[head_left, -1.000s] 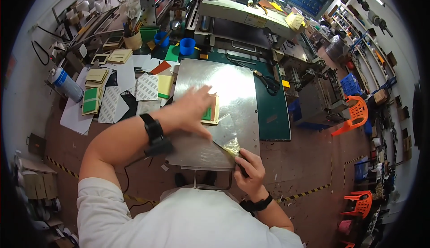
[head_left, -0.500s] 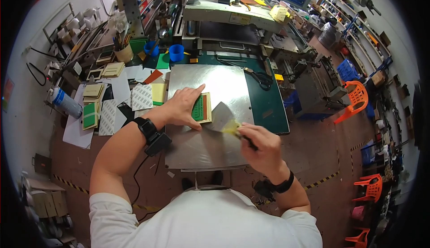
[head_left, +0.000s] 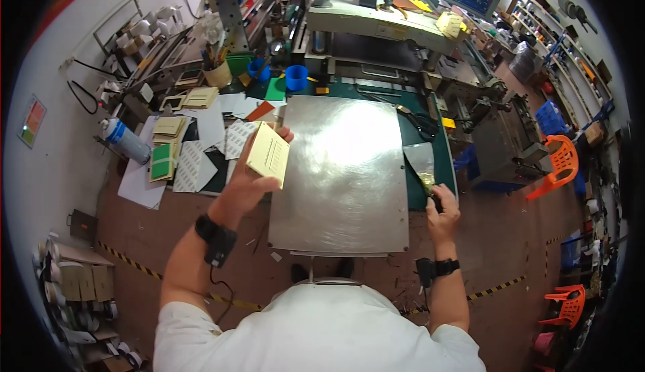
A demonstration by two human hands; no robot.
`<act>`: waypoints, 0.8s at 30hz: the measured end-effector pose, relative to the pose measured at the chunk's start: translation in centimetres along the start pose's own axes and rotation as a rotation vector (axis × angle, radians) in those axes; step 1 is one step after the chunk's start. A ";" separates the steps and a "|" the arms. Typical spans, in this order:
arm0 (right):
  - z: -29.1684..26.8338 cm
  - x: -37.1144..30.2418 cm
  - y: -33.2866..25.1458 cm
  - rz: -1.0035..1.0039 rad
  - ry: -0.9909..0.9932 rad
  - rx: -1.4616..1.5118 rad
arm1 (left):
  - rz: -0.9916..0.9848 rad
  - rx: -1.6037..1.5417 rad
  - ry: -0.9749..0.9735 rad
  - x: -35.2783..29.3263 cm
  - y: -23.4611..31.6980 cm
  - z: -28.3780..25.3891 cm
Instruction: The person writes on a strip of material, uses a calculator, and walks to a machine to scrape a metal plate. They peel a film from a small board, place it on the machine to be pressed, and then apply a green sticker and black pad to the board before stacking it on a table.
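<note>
My left hand (head_left: 243,187) is closed on a small cream-coloured board (head_left: 270,155), lifted and tilted at the left edge of a bare steel plate (head_left: 336,204). The thumb lies along the board's near edge and fingertips show behind its far edge. Fine dark printing covers the face toward me; the other face is hidden. My right hand (head_left: 443,214) grips a scraper (head_left: 420,159) by its dark handle, just right of the steel plate. Its wide, flat metal blade points away from me over the green mat (head_left: 424,200), with yellowish material near the handle.
Scissors (head_left: 422,125) lie beyond the scraper. Left of the plate are papers, stacked cream boards (head_left: 168,127), a green piece (head_left: 161,162) and a spray can (head_left: 125,140). Two blue cups (head_left: 296,77) stand at the back, near a press machine (head_left: 366,22).
My left hand has raised the board off the steel plate and turned it from its green-and-brown face to its cream face. My right hand has drawn the scraper away to the right.
</note>
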State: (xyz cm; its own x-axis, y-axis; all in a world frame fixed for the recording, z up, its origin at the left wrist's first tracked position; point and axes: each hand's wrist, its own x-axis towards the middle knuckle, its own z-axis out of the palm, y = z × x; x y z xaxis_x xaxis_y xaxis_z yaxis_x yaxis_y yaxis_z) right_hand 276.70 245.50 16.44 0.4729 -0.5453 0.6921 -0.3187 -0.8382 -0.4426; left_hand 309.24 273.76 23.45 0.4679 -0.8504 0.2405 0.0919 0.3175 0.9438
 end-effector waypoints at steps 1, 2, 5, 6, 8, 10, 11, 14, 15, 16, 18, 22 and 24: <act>-0.3 0.4 -0.7 -0.077 0.008 -0.076 | 0.058 -0.159 0.002 -1.0 0.1 0.6; -0.7 1.1 -2.5 -0.072 0.006 -0.061 | 0.115 -0.322 0.004 -1.7 0.1 1.1; -2.3 3.4 -9.8 0.349 -0.255 0.579 | 0.176 -0.326 0.031 -3.3 1.0 3.2; -2.1 3.9 -11.9 0.332 -0.465 0.725 | 0.209 -0.339 0.034 -3.5 1.1 3.8; -0.6 4.4 -17.1 0.394 -0.798 0.964 | 0.252 -0.264 0.016 -3.9 0.8 4.0; 1.9 4.3 -21.7 0.513 -0.946 1.080 | 0.354 -0.125 -0.018 -3.9 0.1 4.2; 2.8 4.3 -23.2 0.533 -0.991 1.114 | 0.362 -0.121 -0.006 -4.4 0.1 4.0; 3.6 3.9 -24.3 0.542 -1.132 1.059 | 0.487 0.159 0.027 -6.1 -0.7 2.4; 4.4 3.9 -24.9 0.534 -1.209 1.039 | 0.504 0.186 0.063 -6.8 -0.8 1.9; 4.8 3.7 -25.3 0.486 -1.249 1.044 | 0.486 0.247 0.029 -7.2 -0.8 1.8; 4.7 2.6 -25.0 0.624 -1.184 1.031 | 0.484 0.336 0.044 -8.3 -0.5 1.5; 6.2 0.9 -25.8 0.607 -1.240 0.993 | 0.322 0.173 0.065 -11.0 -0.3 1.6; 6.8 0.2 -26.3 0.546 -1.246 0.946 | 0.300 0.253 0.065 -12.1 -0.3 1.1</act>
State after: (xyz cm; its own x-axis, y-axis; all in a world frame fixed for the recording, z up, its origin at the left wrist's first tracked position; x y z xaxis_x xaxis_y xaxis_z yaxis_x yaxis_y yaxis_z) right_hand 290.78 267.40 24.32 0.9541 -0.0413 -0.2966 -0.2973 -0.0127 -0.9547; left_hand 302.62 283.45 20.50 0.4968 -0.7044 0.5069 -0.2733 0.4273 0.8618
